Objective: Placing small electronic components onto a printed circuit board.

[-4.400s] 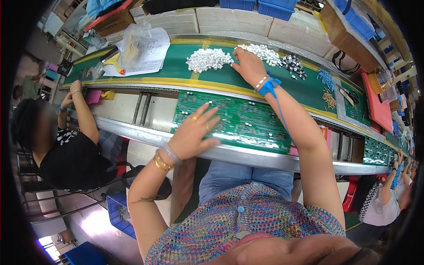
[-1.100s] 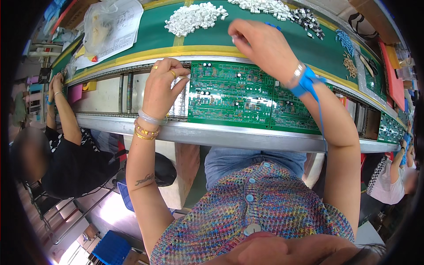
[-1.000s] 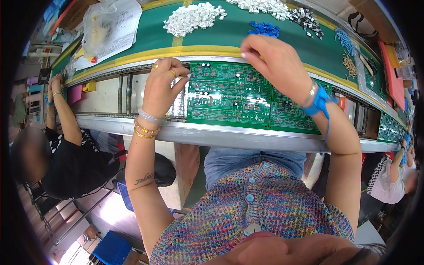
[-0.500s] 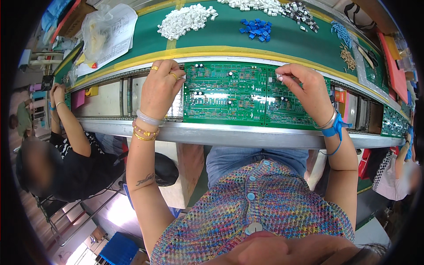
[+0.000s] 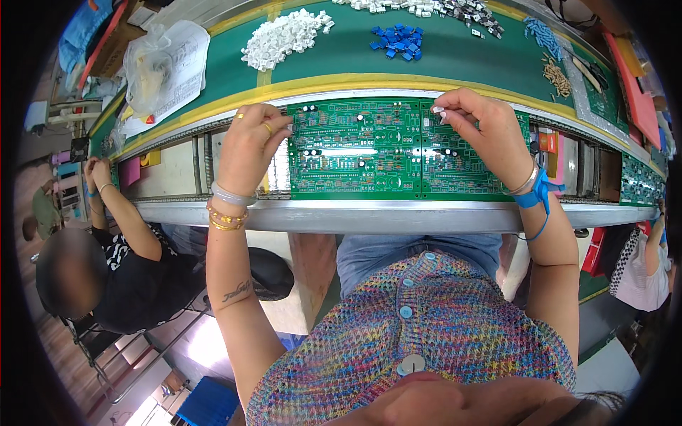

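Two green circuit boards (image 5: pixel 355 186) lie side by side on the rail in front of me, populated with small resistors and black round capacitors. My left hand (image 5: pixel 250 145) is at the left board's upper left edge, fingertips pinched together; whatever is between them is too small to make out. Over the upper left part of the right board, my right hand (image 5: pixel 490 131) pinches a small white connector (image 5: pixel 437 111) between thumb and forefinger. Just below those fingertips, a white part (image 5: pixel 426 121) sits on the board. My right palm and wrist cover much of that board.
Beyond the rail (image 5: pixel 341 213), a green bench holds piles of white connectors (image 5: pixel 280 41), blue components (image 5: pixel 398 42), blue resistors (image 5: pixel 543 35) and brown parts (image 5: pixel 556 78). A plastic bag (image 5: pixel 148 65) lies on paper at left. Co-workers sit at both sides.
The whole view has shifted slightly. My right fingertips are a little higher over the right board, still pinching. My left hand stays near the left board's edge.
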`<action>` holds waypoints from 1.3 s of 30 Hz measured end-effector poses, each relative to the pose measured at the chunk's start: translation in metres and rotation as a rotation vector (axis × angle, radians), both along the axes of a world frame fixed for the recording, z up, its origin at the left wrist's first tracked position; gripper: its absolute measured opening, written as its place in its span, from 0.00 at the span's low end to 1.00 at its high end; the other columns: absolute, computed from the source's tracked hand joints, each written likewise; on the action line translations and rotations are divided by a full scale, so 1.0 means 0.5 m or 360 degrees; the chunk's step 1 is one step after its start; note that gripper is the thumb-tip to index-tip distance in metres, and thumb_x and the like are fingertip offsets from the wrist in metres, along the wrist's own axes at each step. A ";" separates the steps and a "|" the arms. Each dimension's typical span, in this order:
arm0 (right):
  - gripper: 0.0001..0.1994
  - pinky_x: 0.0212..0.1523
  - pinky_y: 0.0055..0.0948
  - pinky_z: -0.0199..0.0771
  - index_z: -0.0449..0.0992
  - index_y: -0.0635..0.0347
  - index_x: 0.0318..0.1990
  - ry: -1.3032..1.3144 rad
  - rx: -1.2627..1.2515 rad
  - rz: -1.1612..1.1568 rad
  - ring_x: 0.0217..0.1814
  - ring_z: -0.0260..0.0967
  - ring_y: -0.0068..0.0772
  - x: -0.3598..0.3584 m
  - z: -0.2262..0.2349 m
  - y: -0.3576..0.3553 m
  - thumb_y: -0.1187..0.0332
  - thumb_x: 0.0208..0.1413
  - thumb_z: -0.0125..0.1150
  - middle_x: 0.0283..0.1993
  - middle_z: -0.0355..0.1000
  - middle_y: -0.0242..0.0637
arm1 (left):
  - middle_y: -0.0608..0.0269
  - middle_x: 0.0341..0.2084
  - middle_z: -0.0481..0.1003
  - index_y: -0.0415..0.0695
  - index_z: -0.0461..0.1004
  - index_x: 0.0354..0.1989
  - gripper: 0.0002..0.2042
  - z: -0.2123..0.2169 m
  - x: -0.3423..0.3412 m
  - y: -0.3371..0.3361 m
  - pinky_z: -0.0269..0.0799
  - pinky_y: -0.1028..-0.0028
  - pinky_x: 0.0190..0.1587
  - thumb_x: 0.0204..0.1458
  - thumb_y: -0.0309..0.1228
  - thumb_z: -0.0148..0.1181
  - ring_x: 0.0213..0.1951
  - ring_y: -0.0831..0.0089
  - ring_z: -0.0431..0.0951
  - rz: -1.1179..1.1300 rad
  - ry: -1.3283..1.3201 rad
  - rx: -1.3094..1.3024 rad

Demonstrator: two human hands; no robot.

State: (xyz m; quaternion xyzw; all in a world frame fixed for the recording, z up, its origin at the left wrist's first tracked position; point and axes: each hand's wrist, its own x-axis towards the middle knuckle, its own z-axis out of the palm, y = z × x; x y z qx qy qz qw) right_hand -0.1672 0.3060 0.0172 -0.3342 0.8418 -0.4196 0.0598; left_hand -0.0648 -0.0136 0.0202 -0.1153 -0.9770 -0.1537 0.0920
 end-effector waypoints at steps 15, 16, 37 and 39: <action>0.06 0.45 0.33 0.68 0.74 0.58 0.30 0.0531 0.0259 0.0133 0.47 0.65 0.39 0.024 -0.001 0.038 0.74 0.42 0.63 0.42 0.70 0.34 | 0.61 0.30 0.77 0.40 0.76 0.32 0.06 -0.056 -0.119 -0.096 0.71 0.75 0.34 0.46 0.27 0.62 0.30 0.70 0.78 0.0580 0.0251 0.0290; 0.06 0.46 0.32 0.68 0.74 0.58 0.29 0.0546 0.0293 0.0169 0.47 0.64 0.39 0.024 -0.003 0.036 0.74 0.42 0.63 0.42 0.69 0.33 | 0.61 0.30 0.77 0.40 0.76 0.32 0.06 -0.056 -0.119 -0.092 0.71 0.75 0.34 0.46 0.27 0.62 0.30 0.70 0.78 0.0574 0.0245 0.0305; 0.05 0.44 0.34 0.66 0.74 0.59 0.25 0.0622 0.0455 0.0332 0.43 0.63 0.36 0.019 -0.006 0.026 0.74 0.38 0.64 0.37 0.67 0.32 | 0.62 0.31 0.78 0.41 0.78 0.39 0.08 -0.037 -0.086 -0.054 0.71 0.78 0.37 0.51 0.27 0.59 0.30 0.77 0.76 0.0633 0.0210 0.0610; 0.04 0.44 0.34 0.66 0.74 0.59 0.24 0.0656 0.0452 0.0358 0.42 0.63 0.36 0.014 -0.005 0.025 0.73 0.38 0.63 0.35 0.67 0.32 | 0.62 0.31 0.78 0.41 0.78 0.39 0.08 -0.039 -0.085 -0.053 0.71 0.79 0.36 0.51 0.27 0.59 0.30 0.78 0.76 0.0638 0.0209 0.0645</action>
